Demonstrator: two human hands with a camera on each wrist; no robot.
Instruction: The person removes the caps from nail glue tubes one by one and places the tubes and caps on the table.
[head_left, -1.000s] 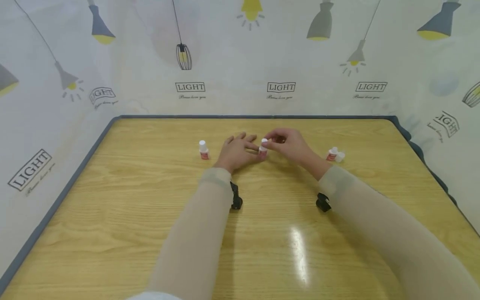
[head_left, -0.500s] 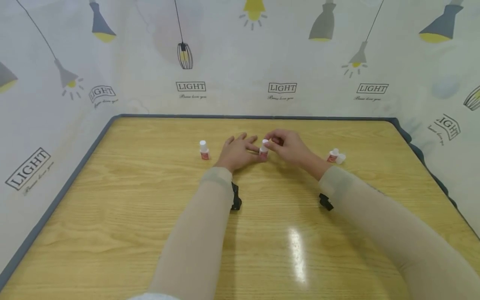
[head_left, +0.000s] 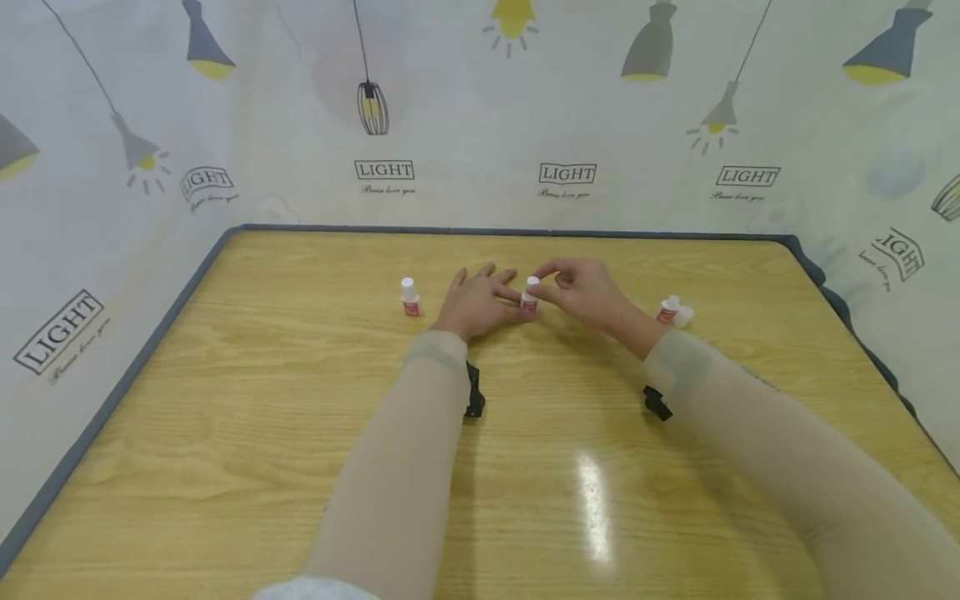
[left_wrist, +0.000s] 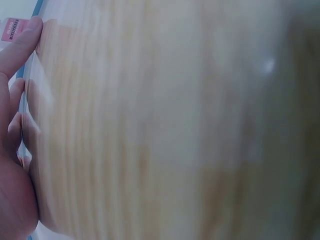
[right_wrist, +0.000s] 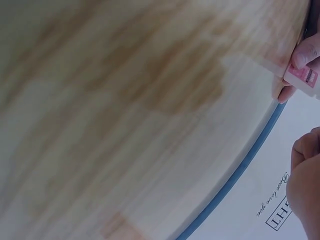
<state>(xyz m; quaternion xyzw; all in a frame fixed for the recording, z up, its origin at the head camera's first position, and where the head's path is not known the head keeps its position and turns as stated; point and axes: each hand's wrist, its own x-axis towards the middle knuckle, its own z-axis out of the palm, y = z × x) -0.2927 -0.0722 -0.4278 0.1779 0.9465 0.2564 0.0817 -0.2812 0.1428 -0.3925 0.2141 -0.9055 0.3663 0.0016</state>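
In the head view, a small white bottle with a pink-red label [head_left: 528, 307] stands upright on the table between both hands. My left hand [head_left: 482, 305] holds it low down between thumb and index finger, the other fingers spread over the wood. From the right, my right hand [head_left: 587, 292] pinches its white cap [head_left: 532, 282] with thumb and fingertips. The left wrist view catches only the bottle's label [left_wrist: 15, 30] beside the thumb. In the right wrist view, the left fingers grip the bottle [right_wrist: 305, 76] at the right edge.
A similar capped bottle [head_left: 411, 300] stands to the left of the hands. Another bottle [head_left: 667, 310] is at the right, with a loose white cap-like piece [head_left: 684, 317] beside it. The wooden table [head_left: 300, 400] has a blue-grey edge, with a printed wall behind.
The head view has shifted slightly. Both hands keep their places on the middle bottle and its cap, with only slight motion of the right fingers.
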